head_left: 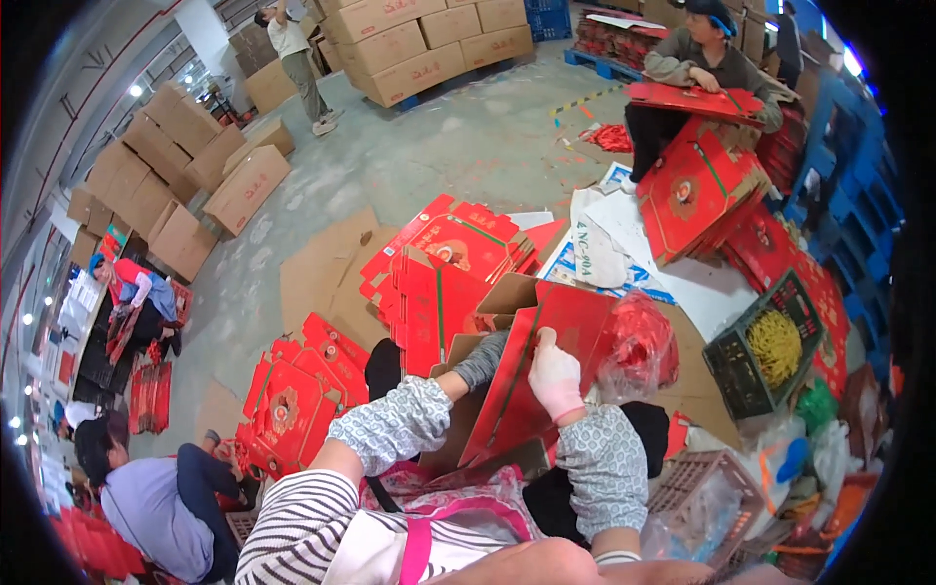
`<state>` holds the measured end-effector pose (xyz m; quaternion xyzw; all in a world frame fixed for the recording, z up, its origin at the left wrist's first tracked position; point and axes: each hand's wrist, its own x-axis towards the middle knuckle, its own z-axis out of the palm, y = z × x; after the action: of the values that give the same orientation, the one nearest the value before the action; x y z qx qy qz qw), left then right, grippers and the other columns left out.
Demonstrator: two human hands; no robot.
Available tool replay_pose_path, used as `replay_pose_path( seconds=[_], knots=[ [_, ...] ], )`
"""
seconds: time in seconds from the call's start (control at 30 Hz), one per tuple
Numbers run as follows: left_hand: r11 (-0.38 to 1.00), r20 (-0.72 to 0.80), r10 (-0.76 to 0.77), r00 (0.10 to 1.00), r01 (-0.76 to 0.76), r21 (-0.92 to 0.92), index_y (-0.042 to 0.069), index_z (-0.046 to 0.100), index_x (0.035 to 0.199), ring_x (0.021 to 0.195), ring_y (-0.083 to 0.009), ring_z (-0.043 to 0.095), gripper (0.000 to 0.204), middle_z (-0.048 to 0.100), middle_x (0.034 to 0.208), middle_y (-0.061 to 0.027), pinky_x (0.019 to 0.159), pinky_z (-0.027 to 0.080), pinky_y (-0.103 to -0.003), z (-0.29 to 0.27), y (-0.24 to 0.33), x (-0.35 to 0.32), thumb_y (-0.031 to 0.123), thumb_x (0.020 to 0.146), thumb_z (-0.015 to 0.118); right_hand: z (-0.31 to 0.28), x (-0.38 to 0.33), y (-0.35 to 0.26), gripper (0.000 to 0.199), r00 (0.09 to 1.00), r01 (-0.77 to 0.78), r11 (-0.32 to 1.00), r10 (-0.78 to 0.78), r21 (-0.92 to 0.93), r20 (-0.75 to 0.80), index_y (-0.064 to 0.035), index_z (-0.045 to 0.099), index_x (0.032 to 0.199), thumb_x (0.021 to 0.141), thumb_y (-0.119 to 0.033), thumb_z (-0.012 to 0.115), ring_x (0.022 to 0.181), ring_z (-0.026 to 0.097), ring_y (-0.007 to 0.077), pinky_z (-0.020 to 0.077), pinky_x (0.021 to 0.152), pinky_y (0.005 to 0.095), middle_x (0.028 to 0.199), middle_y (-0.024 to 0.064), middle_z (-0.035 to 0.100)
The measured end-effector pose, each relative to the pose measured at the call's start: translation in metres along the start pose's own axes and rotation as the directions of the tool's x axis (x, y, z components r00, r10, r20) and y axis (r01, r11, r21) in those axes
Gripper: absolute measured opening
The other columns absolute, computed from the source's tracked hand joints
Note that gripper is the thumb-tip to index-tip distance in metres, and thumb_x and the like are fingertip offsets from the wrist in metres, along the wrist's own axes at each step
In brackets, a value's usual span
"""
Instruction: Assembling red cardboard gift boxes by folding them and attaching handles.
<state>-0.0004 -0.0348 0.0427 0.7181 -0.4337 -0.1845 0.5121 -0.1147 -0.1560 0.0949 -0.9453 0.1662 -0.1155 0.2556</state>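
Observation:
On my lap stands a red cardboard gift box [517, 380], partly unfolded, with its brown inner side facing left. My left hand [483, 359], in a grey knitted glove, reaches inside the box behind the red panel. Its fingers are hidden there. My right hand [554, 375], in a white glove, is closed on the upper edge of the red panel, thumb up. Just beyond the box lies a stack of flat red box blanks [439, 283]. To the left are more red box blanks [292, 400].
A clear plastic bag of red material [639, 346] sits at right. Beyond it are a dark crate [717, 356] of yellow strips and a brown crate [673, 497]. Co-workers sit at left [161, 507] and far right [697, 58]. Cartons [419, 68] stand at the back.

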Motion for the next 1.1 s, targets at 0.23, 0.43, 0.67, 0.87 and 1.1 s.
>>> replay_pose_path(
  seconds=[0.23, 0.43, 0.67, 0.87, 1.1],
  knots=[
    [0.931, 0.025, 0.151, 0.988, -0.150, 0.333, 0.005, 0.060, 0.101, 0.086, -0.0327, 0.061, 0.029, 0.063, 0.094, -0.0183, 0.075, 0.048, -0.041, -0.013, -0.009, -0.004, 0.025, 0.081, 0.052, -0.005, 0.001, -0.005, 0.018, 1.000, 0.018, 0.992, -0.021, 0.123, 0.021, -0.0092, 0.048, 0.100, 0.086, -0.021, 0.052, 0.067, 0.062, 0.0373, 0.0481, 0.062, 0.0487, 0.069, 0.0172, 0.062],
    [0.867, 0.117, 0.111, 0.987, -0.154, 0.474, 0.004, 0.062, 0.095, 0.082, -0.0333, 0.062, 0.030, 0.064, 0.087, -0.0189, 0.072, 0.048, -0.042, -0.028, 0.039, -0.012, 0.029, 0.080, 0.054, -0.019, -0.007, 0.002, 0.015, 0.995, -0.062, 0.954, 0.035, 0.294, 0.095, -0.0069, 0.062, 0.084, 0.081, -0.021, 0.059, 0.072, 0.063, 0.0331, 0.0492, 0.065, 0.0425, 0.073, 0.0159, 0.063],
    [0.908, -0.054, 0.215, 0.975, -0.180, 0.379, 0.005, 0.062, 0.094, 0.080, -0.0330, 0.062, 0.028, 0.064, 0.085, -0.0186, 0.069, 0.047, -0.042, -0.019, 0.013, -0.015, 0.028, 0.078, 0.055, -0.010, -0.011, 0.003, 0.016, 0.997, -0.076, 0.952, 0.067, 0.297, 0.043, -0.0034, 0.063, 0.082, 0.078, -0.019, 0.063, 0.071, 0.064, 0.0296, 0.0494, 0.064, 0.0369, 0.073, 0.0153, 0.064],
    [0.887, -0.064, 0.198, 0.978, -0.150, 0.436, 0.004, 0.062, 0.092, 0.080, -0.0330, 0.062, 0.026, 0.064, 0.084, -0.0184, 0.069, 0.047, -0.043, -0.019, 0.027, -0.017, 0.026, 0.080, 0.053, -0.016, -0.008, 0.014, 0.014, 0.998, -0.026, 0.833, 0.055, 0.552, -0.036, 0.0012, 0.063, 0.085, 0.080, -0.012, 0.059, 0.067, 0.061, 0.0191, 0.0479, 0.061, 0.0311, 0.071, 0.0123, 0.063],
    [0.890, 0.091, 0.032, 0.995, -0.070, 0.451, 0.003, 0.060, 0.101, 0.086, -0.0326, 0.061, 0.031, 0.063, 0.094, -0.0187, 0.075, 0.047, -0.041, -0.030, 0.024, -0.022, 0.025, 0.081, 0.055, -0.033, -0.007, 0.023, 0.015, 0.966, -0.259, 0.480, 0.115, 0.838, 0.233, -0.0009, 0.063, 0.093, 0.084, -0.008, 0.053, 0.048, 0.044, 0.0048, 0.0306, 0.043, 0.0186, 0.061, 0.0005, 0.054]
  ],
)
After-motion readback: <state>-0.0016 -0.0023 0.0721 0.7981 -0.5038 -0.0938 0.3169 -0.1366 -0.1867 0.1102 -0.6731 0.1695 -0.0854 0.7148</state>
